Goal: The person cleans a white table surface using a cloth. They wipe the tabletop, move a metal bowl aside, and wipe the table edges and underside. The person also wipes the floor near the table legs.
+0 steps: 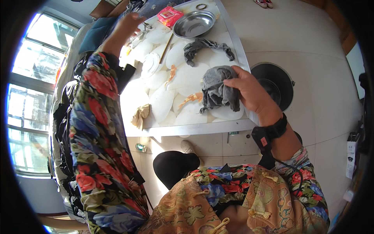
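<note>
My right hand (248,89) grips a bunched grey cloth (219,84) over the near right part of the table. Raised over the table's far left side, my left hand (128,25) has its fingers apart, with nothing seen in it. Beyond the held cloth, a second, twisted grey cloth (204,44) lies in an arc on the patterned tabletop (160,99). Behind that stands a shiny metal basin (194,25), touching a pink pack of wipes (169,16). A thin brown stick (166,48) rests beside a clear round lid or dish (150,65).
A crumpled tan cloth or paper (141,116) lies at the table's near left corner. On the floor to the right stands a dark bucket (273,84). A beaded ring (201,6) sits at the far edge. Piled fabric (93,35) borders the left, beside windows.
</note>
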Demonstrator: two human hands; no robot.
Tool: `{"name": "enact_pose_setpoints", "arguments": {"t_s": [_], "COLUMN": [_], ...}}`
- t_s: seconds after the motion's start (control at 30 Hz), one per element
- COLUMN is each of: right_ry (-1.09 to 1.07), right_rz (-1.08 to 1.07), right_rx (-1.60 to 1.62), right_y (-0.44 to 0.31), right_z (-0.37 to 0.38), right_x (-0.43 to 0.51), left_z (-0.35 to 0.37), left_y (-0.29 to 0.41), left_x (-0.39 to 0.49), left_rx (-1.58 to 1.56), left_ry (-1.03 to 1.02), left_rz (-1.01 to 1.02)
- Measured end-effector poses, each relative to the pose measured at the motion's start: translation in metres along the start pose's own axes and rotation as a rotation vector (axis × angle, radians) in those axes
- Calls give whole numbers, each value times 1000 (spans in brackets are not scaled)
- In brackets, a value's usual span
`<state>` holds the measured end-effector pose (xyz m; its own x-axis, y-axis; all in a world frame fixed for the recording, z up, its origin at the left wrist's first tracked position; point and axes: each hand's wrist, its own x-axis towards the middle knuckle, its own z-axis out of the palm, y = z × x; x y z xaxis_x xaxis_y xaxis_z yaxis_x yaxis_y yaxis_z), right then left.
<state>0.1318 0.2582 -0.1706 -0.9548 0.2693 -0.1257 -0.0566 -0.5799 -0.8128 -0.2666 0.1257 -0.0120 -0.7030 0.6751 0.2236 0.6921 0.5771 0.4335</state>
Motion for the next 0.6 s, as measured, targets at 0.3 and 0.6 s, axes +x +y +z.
{"name": "enact_pose_setpoints", "arguments": {"t_s": [0.3,0.6], "right_ry": [-180,-342], "right_rz": [-174,-174], "right_rx": [67,210], "right_y": [-29,-13], "right_z": [6,0], "right_x": [-3,4], "left_z": [-61,155], "left_y": [72,78], "left_x": [-120,-230], "left_rx": [-117,-1200], "left_ry": [-488,-727], "left_rz": [287,-211]}}
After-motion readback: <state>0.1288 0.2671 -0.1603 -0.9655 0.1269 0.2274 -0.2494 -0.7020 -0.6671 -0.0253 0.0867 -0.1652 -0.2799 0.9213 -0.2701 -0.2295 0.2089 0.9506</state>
